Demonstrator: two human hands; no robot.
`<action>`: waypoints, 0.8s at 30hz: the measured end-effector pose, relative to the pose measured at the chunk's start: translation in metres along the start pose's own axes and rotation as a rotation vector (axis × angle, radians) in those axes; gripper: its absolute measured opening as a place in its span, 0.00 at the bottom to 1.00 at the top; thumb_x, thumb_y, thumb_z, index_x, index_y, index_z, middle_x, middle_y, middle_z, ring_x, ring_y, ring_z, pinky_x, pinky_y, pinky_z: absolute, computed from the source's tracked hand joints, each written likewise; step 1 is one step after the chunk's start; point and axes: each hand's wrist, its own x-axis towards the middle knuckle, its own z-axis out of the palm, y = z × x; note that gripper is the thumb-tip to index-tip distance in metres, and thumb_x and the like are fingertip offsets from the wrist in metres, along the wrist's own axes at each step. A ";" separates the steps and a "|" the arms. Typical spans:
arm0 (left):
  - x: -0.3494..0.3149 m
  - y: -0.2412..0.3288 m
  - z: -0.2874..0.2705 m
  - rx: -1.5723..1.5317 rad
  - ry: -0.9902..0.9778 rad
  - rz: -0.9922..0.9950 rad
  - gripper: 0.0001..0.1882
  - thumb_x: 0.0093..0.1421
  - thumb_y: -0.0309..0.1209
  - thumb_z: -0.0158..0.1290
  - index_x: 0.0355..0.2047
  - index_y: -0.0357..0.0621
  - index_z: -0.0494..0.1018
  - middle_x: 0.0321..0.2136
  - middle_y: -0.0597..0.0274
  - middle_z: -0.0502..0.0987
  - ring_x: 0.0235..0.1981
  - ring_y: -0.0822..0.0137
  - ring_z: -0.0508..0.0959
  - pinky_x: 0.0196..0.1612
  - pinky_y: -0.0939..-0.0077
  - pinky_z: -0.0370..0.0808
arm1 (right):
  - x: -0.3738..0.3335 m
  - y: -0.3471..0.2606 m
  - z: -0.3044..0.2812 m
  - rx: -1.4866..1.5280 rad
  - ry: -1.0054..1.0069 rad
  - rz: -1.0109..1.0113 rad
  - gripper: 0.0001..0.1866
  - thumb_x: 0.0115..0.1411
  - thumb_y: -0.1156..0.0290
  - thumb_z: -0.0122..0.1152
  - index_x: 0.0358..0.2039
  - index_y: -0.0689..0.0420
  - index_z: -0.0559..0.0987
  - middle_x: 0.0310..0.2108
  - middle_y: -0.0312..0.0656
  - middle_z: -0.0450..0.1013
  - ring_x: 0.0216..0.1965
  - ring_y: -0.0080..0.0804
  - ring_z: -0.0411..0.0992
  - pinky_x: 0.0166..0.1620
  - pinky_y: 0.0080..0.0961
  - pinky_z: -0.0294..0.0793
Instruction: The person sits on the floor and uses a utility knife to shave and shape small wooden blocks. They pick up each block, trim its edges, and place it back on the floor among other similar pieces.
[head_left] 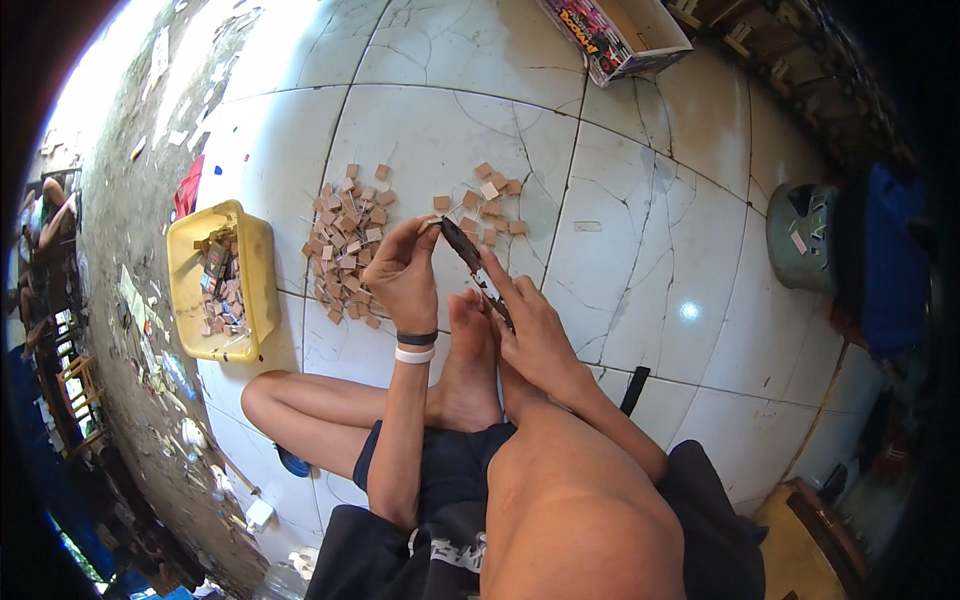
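- Nearest me were the knees and dark shorts, with a bare foot (470, 370) flat on the white tiled floor (640, 250) between my two forearms.
- My left hand (405, 275) wore two wristbands (415, 346), one dark and one white. Its fingers were pinched on a small pale piece (430, 226) held up at the fingertips.
- My right hand (535, 330) was clenched round the handle of a dark blade (470, 260). The blade slanted up and left from that hand, and its tip met the pale piece at my left fingertips.
- Both hands hovered just above the foot, close together, over the near edge of the scattered squares.
- Just beyond my left hand lay a dense heap of small brown squares (345, 240) on the tiles.
- A thinner scatter of the same squares (490, 205) lay to the right of that heap, just past the blade tip.
- Left of the heap stood a yellow tray (255, 270) holding more small pieces, some of them dark.
- A red scrap (188, 188) lay beyond the tray, near the rough ground.
- Far off at the top sat an open cardboard box (625, 35) with a printed side.
- At the far right stood a grey-green container (803, 235), well apart from my hands.
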 end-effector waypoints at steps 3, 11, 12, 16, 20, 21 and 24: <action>0.003 0.004 -0.008 -0.066 -0.042 -0.105 0.11 0.65 0.20 0.65 0.47 0.30 0.82 0.40 0.57 0.87 0.42 0.72 0.85 0.48 0.79 0.81 | -0.001 0.007 0.003 0.012 0.116 -0.099 0.49 0.66 0.78 0.61 0.81 0.37 0.50 0.44 0.51 0.69 0.45 0.52 0.72 0.53 0.49 0.71; 0.018 0.025 -0.023 -0.318 -0.109 -0.413 0.13 0.69 0.28 0.63 0.49 0.30 0.80 0.41 0.55 0.86 0.44 0.65 0.86 0.53 0.72 0.84 | -0.017 0.008 -0.018 0.273 0.024 0.062 0.40 0.72 0.74 0.56 0.81 0.47 0.52 0.56 0.54 0.70 0.55 0.51 0.71 0.64 0.41 0.67; 0.018 0.027 -0.023 -0.318 -0.121 -0.422 0.13 0.69 0.28 0.63 0.48 0.30 0.80 0.41 0.55 0.85 0.44 0.65 0.86 0.54 0.71 0.84 | -0.018 0.007 -0.021 0.267 0.001 0.072 0.40 0.72 0.73 0.55 0.81 0.48 0.52 0.56 0.54 0.70 0.55 0.51 0.71 0.64 0.41 0.67; 0.014 0.033 -0.019 -0.287 -0.146 -0.403 0.12 0.68 0.27 0.64 0.47 0.30 0.80 0.41 0.54 0.85 0.43 0.65 0.87 0.53 0.71 0.85 | -0.022 0.003 -0.024 0.282 -0.045 0.053 0.40 0.72 0.73 0.55 0.81 0.48 0.51 0.58 0.55 0.70 0.58 0.52 0.70 0.66 0.41 0.66; 0.007 0.033 -0.012 -0.221 -0.156 -0.378 0.12 0.69 0.27 0.63 0.48 0.32 0.79 0.41 0.56 0.84 0.44 0.63 0.86 0.55 0.68 0.84 | -0.020 -0.002 -0.019 0.252 -0.054 -0.024 0.40 0.73 0.73 0.55 0.81 0.48 0.50 0.69 0.57 0.64 0.69 0.58 0.64 0.72 0.44 0.60; 0.005 0.032 -0.010 -0.221 -0.157 -0.359 0.12 0.69 0.27 0.63 0.48 0.32 0.79 0.41 0.55 0.84 0.44 0.63 0.86 0.55 0.67 0.84 | -0.019 -0.003 -0.019 0.217 -0.053 -0.049 0.40 0.73 0.73 0.55 0.81 0.48 0.50 0.72 0.58 0.62 0.72 0.59 0.61 0.73 0.45 0.58; 0.001 0.032 -0.006 -0.236 -0.143 -0.346 0.12 0.69 0.27 0.63 0.47 0.31 0.79 0.41 0.54 0.84 0.44 0.62 0.86 0.55 0.67 0.85 | -0.019 -0.007 -0.016 0.169 -0.075 -0.034 0.41 0.73 0.72 0.55 0.81 0.48 0.49 0.77 0.55 0.55 0.77 0.60 0.53 0.76 0.47 0.53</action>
